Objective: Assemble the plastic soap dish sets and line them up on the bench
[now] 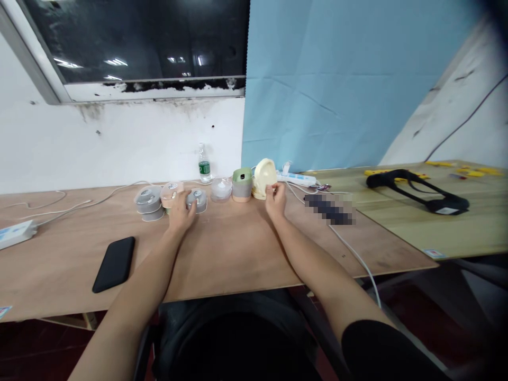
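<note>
The left hand [181, 210] was found resting on a grey round device [197, 200], grip undeterminable. The right hand [275, 199] was closed on a cream device [264, 179] at the table's [238, 254] far edge. Handling appeared under way; a steady hold was judged necessary next.

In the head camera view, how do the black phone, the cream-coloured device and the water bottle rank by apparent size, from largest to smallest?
1. black phone, though it lies nearest the camera, which enlarges it.
2. cream-coloured device, touched by the right hand.
3. water bottle, farthest back, so its real size is unsure.
</note>
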A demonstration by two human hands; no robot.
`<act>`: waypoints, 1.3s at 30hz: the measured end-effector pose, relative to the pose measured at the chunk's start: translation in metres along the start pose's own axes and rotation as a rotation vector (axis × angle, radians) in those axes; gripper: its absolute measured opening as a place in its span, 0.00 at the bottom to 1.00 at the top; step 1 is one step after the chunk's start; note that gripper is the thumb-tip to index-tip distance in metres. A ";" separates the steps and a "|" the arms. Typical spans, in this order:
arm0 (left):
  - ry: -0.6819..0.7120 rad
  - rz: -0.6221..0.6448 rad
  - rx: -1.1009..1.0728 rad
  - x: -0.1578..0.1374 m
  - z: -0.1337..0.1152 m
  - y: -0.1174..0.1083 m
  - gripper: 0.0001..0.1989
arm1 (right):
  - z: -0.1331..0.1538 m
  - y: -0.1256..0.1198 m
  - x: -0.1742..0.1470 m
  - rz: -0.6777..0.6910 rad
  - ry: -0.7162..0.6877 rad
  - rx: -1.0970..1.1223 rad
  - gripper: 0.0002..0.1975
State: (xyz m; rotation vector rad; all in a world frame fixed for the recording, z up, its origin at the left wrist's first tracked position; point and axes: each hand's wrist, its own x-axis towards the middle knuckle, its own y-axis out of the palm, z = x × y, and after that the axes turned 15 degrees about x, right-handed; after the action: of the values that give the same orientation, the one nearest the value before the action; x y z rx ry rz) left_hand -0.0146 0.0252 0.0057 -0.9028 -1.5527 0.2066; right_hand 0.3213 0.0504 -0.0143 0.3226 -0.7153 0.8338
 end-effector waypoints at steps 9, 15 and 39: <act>0.115 0.317 -0.094 -0.009 -0.024 -0.004 0.24 | 0.042 0.019 -0.038 0.770 -0.140 -0.057 0.06; 0.059 0.381 -0.046 -0.009 -0.026 -0.002 0.23 | 0.042 0.031 -0.051 1.071 -0.201 -0.196 0.07; 0.101 0.465 -0.018 -0.009 -0.026 0.001 0.20 | 0.027 0.044 0.037 0.520 -0.062 -0.349 0.12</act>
State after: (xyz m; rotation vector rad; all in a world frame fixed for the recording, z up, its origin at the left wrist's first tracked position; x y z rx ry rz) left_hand 0.0087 0.0106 0.0040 -1.2619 -1.2355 0.4717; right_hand 0.2922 0.0851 0.0304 -0.1631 -1.0057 1.1686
